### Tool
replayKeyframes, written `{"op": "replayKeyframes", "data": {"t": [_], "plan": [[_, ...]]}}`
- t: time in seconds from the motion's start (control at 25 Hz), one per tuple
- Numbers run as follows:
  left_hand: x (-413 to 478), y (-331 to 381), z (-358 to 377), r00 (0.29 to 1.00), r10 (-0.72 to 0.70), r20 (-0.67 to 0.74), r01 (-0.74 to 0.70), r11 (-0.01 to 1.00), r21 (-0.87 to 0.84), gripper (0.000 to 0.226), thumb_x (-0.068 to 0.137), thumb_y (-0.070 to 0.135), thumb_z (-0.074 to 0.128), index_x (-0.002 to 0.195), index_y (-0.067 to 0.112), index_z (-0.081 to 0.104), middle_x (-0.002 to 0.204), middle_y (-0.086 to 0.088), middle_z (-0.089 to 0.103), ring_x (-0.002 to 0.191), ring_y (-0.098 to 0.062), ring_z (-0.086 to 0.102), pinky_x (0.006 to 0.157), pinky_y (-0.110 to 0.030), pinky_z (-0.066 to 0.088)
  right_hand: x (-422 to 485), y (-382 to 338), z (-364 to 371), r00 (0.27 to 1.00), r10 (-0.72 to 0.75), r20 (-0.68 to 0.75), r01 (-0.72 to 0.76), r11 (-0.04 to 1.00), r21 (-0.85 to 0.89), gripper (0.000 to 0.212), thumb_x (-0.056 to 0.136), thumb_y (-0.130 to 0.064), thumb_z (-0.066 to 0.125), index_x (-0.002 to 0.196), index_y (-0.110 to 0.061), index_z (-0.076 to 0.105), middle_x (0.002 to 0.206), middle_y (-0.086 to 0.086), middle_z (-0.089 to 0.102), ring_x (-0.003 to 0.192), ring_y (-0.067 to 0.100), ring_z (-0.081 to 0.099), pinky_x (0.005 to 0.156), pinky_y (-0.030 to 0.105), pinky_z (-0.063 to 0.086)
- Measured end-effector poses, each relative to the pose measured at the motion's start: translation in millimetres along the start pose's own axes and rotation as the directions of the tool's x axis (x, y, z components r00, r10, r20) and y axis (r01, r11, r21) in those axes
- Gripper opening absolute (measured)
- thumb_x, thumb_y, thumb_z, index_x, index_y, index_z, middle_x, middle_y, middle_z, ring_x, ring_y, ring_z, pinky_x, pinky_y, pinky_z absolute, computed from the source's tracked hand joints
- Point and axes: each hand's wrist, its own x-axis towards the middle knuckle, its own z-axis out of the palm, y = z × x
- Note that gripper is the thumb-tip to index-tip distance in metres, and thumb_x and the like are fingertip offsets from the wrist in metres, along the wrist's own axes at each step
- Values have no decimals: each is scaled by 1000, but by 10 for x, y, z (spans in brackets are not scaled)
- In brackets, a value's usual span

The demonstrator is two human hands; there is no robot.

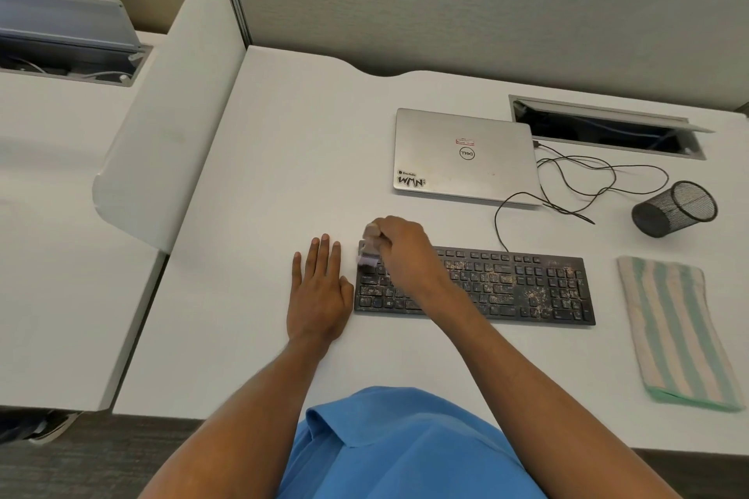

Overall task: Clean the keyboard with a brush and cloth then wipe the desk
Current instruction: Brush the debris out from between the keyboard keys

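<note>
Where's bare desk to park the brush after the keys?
Biggest free patch: desk left of the laptop and left hand, out to the side divider. Smaller one: front strip between keyboard and desk edge. Crowded right side: cables, mesh cup, cloth.

bright even light, wide-angle edge bending

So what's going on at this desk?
A person is brushing a dirty black keyboard. Their right hand holds a small brush at the keyboard's left end, near the top rows. Their left hand rests flat on the white desk just beside it. Lots of crumbs lie on the keys. The striped cloth lies untouched off to the right.
</note>
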Motion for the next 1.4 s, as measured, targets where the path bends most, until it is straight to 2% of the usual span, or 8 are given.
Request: {"op": "replayKeyframes", "data": {"t": [0.16,0.28,0.36,0.48,0.72,0.96,1.2,1.4], "plan": [[-1,2,5,1000,0,-3,0,1000,-8,67,103,31,30,167,13,25,177,-8,14,164,-22,7,133,-50,5,75,147,129,997,67,39,-66,998,-26,21,101,-5,48,92,-2,67,98,19,65,101,36,66,75,16,58],[0,1,1,1000,3,-8,-3,1000,-8,67,102,31,29,166,12,27,176,-8,16,164,-23,9,133,-51,6,61,276,57,1000,-23,-14,19,970,-242,31,99,-3,49,80,-27,54,89,-8,52,110,25,65,87,38,60],[0,1,4,1000,6,-11,-6,1000,-5,67,102,32,28,166,12,28,176,-9,16,164,-24,9,133,-51,6,44,242,17,999,10,-51,-24,960,-278,19,96,-2,51,97,-18,61,99,-1,53,108,26,60,90,41,55],[0,-1,5,1000,4,-13,-4,1000,-7,67,102,31,31,166,12,28,176,-9,17,164,-24,10,133,-50,5,59,204,45,999,19,-45,-21,999,-42,19,101,-13,48,84,-10,58,99,16,61,100,31,66,87,39,61],[0,-3,6,1000,4,-17,-4,1000,-19,67,102,30,31,166,11,28,176,-9,17,164,-24,10,133,-50,5,84,212,86,999,-47,24,51,972,-229,36,93,-16,47,70,-43,44,82,-5,46,76,23,53,87,40,59],[0,-1,3,1000,3,-7,-3,1000,-7,67,103,31,31,167,12,25,176,-8,15,164,-23,7,133,-50,4,57,188,78,977,-91,-191,41,967,-250,31,102,-22,45,71,-25,41,69,0,52,65,25,55,66,47,53],[-3,-9,16,1000,4,-11,-4,1000,-16,67,103,31,31,167,12,26,176,-8,15,164,-23,8,133,-51,6,8,198,119,990,-70,-124,30,954,-299,28,102,-16,47,75,-7,51,70,8,61,66,25,52,64,42,44],[-1,-2,-1,1000,5,-4,-5,1000,-7,67,103,32,28,167,12,25,177,-8,14,164,-23,7,133,-50,5,-3,139,46,971,-73,-229,32,984,-177,34,103,-15,46,70,-5,50,57,0,51,50,5,45,54,29,33]]}}
